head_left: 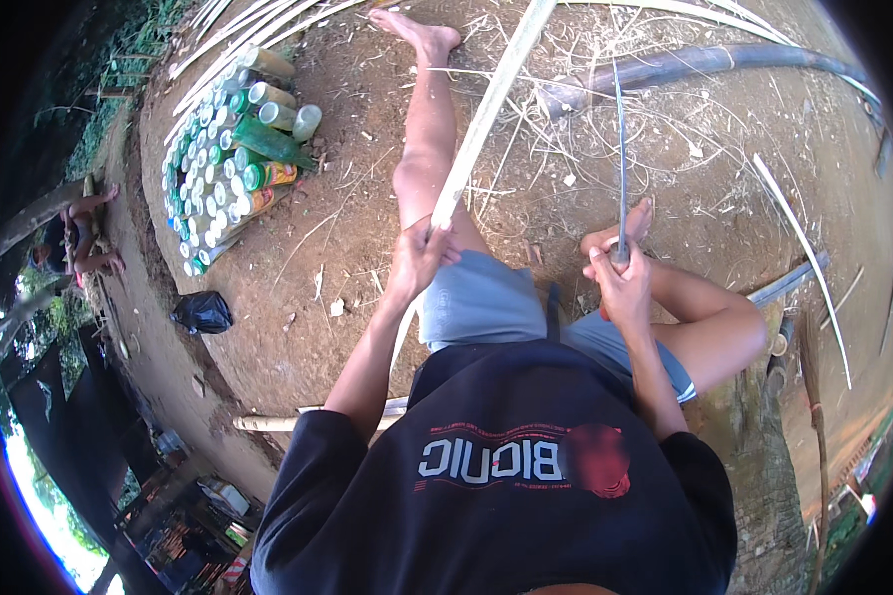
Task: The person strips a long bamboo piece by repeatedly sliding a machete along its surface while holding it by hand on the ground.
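Ground: bare brown dirt [367, 248] strewn with bamboo slivers.
Left hand [417, 260]: grasping long pale bamboo strip [486, 114].
Right hand [620, 283]: clenched around thin dark upright blade [621, 149].
Upper left: stacked green bottles and cans [230, 149]; contents cannot be told.

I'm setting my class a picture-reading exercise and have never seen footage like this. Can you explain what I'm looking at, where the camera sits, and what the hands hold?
There is no machine here. The single picture comes from a wide fisheye camera worn on a person's head, looking down, so straight edges bend near the rim. The person sits on bare dirt ground with one leg stretched out. The left hand grips a long pale bamboo strip that runs away past the foot. The right hand holds a long thin blade upright, fingers wrapped round its handle. Thin shavings lie scattered about. To the left are a stack of bottles on their sides and a black bag. Another person sits far off.
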Demonstrator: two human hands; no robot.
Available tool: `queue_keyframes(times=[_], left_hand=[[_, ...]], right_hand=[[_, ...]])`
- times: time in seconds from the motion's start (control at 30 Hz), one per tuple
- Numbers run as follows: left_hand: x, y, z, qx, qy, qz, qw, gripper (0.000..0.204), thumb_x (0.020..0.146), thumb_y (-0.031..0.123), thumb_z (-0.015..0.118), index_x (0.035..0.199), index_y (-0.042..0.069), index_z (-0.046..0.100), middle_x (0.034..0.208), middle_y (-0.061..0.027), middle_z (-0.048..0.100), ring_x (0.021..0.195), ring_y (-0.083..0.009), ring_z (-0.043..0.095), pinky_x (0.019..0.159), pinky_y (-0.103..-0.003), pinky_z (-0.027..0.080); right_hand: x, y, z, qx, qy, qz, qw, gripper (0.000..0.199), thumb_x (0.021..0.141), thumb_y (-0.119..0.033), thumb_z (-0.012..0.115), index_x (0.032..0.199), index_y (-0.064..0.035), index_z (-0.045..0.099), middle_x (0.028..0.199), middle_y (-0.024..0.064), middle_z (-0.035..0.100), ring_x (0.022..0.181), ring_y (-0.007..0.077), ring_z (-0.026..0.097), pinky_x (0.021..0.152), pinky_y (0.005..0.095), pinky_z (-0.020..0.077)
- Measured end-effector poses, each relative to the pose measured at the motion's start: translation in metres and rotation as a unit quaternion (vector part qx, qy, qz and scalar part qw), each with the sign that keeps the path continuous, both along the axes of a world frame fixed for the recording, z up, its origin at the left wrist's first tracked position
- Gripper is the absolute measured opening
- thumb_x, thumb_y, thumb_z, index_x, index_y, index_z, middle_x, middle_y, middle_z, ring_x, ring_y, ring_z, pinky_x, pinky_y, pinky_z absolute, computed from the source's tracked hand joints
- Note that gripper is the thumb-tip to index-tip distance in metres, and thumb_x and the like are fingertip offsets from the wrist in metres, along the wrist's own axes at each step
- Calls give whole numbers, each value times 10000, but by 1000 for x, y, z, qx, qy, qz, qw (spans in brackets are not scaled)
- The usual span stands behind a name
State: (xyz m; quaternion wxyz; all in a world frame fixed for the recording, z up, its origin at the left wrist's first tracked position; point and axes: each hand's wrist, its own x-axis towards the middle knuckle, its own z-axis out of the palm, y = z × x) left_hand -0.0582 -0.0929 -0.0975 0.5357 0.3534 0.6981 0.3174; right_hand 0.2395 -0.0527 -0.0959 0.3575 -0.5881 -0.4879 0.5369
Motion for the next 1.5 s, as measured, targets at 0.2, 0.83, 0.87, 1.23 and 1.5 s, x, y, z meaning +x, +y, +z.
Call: queue_keyframes(times=[0.2, 0.83, 0.87, 1.23, 1.5], left_hand=[[9, 28, -8, 54, 45, -79, 994, 318, 1050, 294, 426, 974, 13, 555, 655, -64, 625, 603, -123, 630, 527, -262, 502], [45, 56, 35, 34, 55, -47, 997, 248, 1037, 256, 459, 874, 76, 510, 587, 49, 423, 456, -39, 371, 399, -226, 286], [50, 54, 36, -3, 40, -48, 998, 256, 1036, 263, 461, 867, 77, 508, 586, 47, 423, 452, -42, 369, 397, -228, 287], [64, 23, 19, -62, 30, -70, 995, 318, 1034, 304, 471, 830, 64, 516, 579, 31, 443, 446, -53, 382, 397, -224, 304], [72, 1, 32, -113, 32, -88, 989, 318, 1033, 300, 464, 838, 58, 529, 578, 26, 446, 449, -60, 386, 397, -235, 310]], right_hand=[[-7, -5, 4, 133, -202, 112, 964, 310, 869, -280, 715, 929, -18, 561, 644, 152, 638, 581, 284, 662, 554, 392, 501], [8, 90, 30, 204, -474, 385, 765, 160, 879, -192, 623, 973, -63, 610, 571, 73, 598, 446, 189, 582, 412, 365, 482], [17, 104, 20, 231, -458, 365, 777, 156, 886, -174, 599, 1000, -69, 620, 590, 94, 610, 454, 191, 584, 427, 375, 489], [30, 90, 1, -39, -405, 322, 855, 147, 902, -177, 551, 977, -83, 636, 654, 70, 636, 543, 161, 607, 681, 448, 552], [55, 86, -8, -54, -397, 300, 866, 198, 893, -194, 544, 1001, -65, 647, 737, 140, 669, 783, 291, 690, 1006, 594, 405]])
